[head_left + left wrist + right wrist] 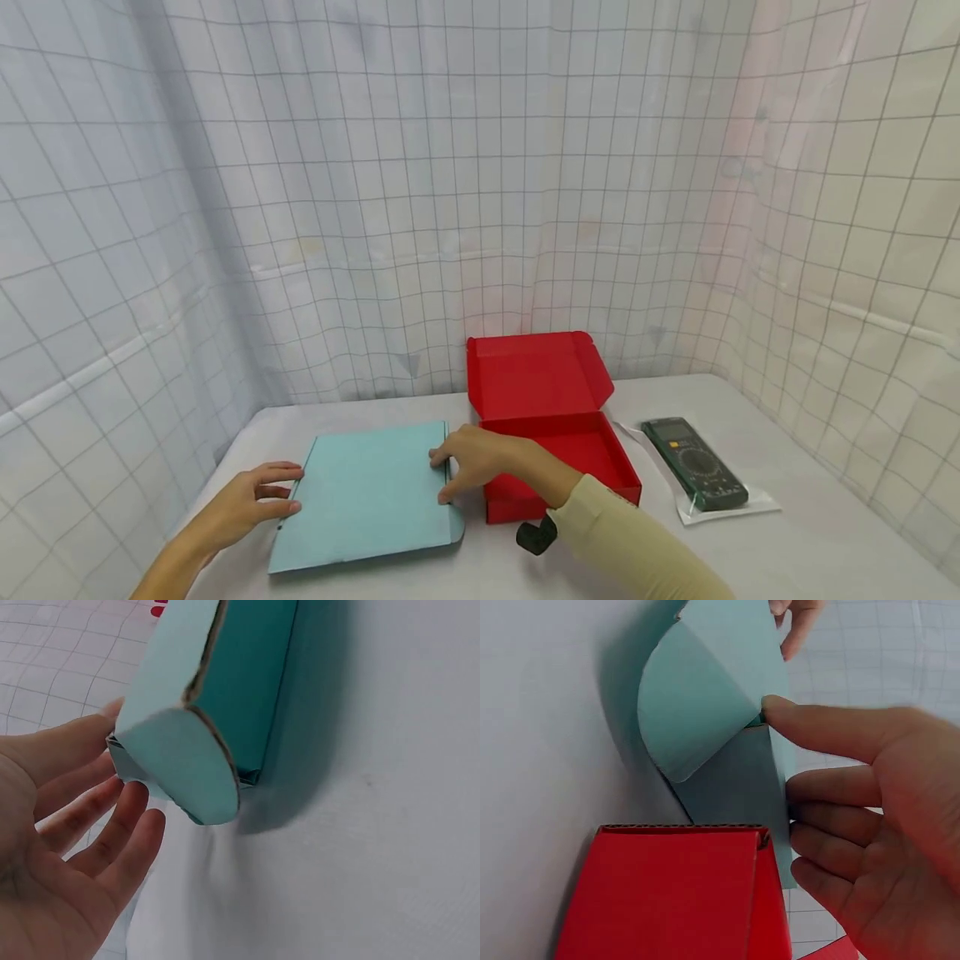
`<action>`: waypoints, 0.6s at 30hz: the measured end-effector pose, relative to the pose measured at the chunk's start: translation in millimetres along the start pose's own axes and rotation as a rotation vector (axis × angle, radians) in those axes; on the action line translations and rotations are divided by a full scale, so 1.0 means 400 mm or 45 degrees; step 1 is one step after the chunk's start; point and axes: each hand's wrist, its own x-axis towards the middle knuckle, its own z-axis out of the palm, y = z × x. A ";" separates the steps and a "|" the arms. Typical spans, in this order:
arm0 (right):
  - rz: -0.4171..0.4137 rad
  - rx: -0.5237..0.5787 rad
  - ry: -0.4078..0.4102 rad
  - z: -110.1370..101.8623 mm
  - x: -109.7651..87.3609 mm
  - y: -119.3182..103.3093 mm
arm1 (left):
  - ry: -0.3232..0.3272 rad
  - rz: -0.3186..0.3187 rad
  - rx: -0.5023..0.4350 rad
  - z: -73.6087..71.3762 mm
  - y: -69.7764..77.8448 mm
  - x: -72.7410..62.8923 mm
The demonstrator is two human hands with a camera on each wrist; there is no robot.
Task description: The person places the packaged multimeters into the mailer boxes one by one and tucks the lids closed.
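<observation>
A light blue cardboard box (367, 492) lies on the table with its lid lowered over it. Rounded ears stick out at its near corners, one ear (180, 765) in the left wrist view and another ear (694, 705) in the right wrist view. Beside the box's left edge is my left hand (251, 504), fingers spread and loosely bent, its fingertips at the side. On the right edge rests my right hand (476, 458), the thumb at the near corner and the other fingers extended along the lid, not wrapped round it.
An open red box (618, 458) stands right of the blue one, its lid tilted back, partly behind my right forearm. Farther right lies a dark multimeter (697, 467) in clear plastic wrap. Grid-patterned curtains (450, 183) enclose the white table (810, 533).
</observation>
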 end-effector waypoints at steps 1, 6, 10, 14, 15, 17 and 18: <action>0.000 -0.008 -0.005 -0.001 0.001 -0.002 | 0.000 -0.028 -0.017 0.001 -0.001 0.000; 0.007 -0.067 -0.038 -0.004 0.009 -0.015 | 0.045 -0.180 -0.033 0.011 0.003 -0.011; 0.030 -0.104 -0.070 -0.007 0.013 -0.030 | 0.114 -0.263 -0.016 0.032 0.015 -0.022; 0.053 -0.094 -0.071 -0.006 0.015 -0.035 | 0.148 -0.383 0.104 0.050 0.029 -0.031; 0.056 -0.095 -0.069 -0.006 0.016 -0.035 | 0.145 -0.416 0.140 0.054 0.031 -0.035; 0.065 -0.106 -0.063 -0.009 0.017 -0.035 | 0.135 -0.459 0.201 0.060 0.036 -0.046; 0.065 -0.110 -0.062 -0.010 0.018 -0.035 | 0.130 -0.479 0.219 0.063 0.038 -0.052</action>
